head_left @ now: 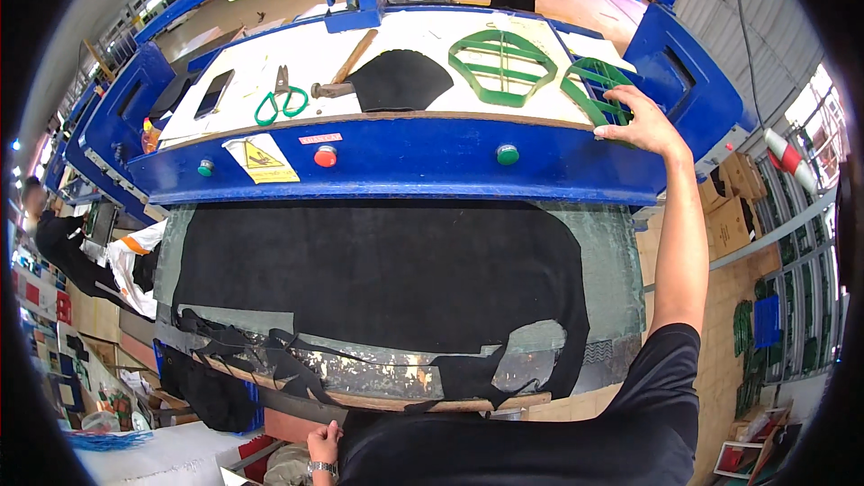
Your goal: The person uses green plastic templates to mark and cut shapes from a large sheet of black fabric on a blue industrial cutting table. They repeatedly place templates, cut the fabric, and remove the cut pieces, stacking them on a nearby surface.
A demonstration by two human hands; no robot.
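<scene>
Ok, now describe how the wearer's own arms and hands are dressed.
Both the right hand and the left hand are ungloved. The right arm has a short, plain black sleeve, leaving the forearm uncovered. A silver-coloured metal band circles the left wrist; the left sleeve can't be made out.

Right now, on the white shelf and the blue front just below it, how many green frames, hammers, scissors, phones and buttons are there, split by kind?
Green frames: 2, one of them at the right hand
Hammer: 1
Scissors: 1 pair
Phone: 1
Green buttons: 2
Red button: 1
Total: 8
</scene>
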